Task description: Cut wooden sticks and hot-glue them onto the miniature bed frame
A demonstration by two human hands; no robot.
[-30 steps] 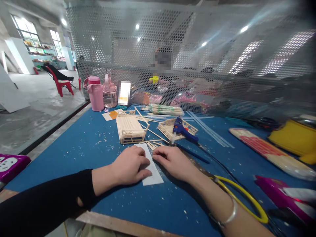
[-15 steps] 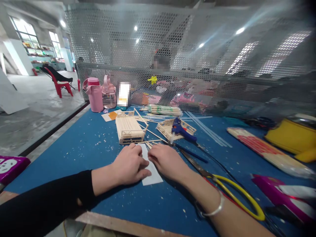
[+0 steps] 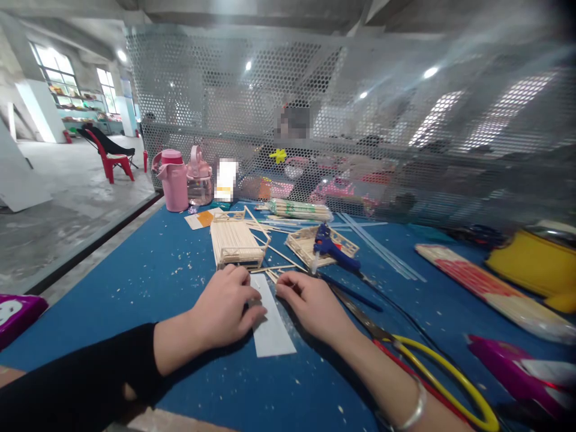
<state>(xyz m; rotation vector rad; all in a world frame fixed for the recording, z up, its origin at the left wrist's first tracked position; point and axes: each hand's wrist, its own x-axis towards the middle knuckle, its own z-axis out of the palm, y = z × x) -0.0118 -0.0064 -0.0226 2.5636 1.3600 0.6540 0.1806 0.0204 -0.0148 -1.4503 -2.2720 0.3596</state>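
Your left hand [image 3: 222, 309] overlaps the white paper [image 3: 273, 336], your right hand [image 3: 317, 303] sits just beside it (fingers curled); can't tell if either grips anything.

The bare left hand [image 3: 225, 309] covers part of the white paper strip [image 3: 273, 337]; whether the bare right hand [image 3: 311, 305] pinches anything, I can't tell. The yellow-and-red-handled metal scissors [image 3: 381, 335] leave view below, the glossy purple box [image 3: 27, 315] leftward.
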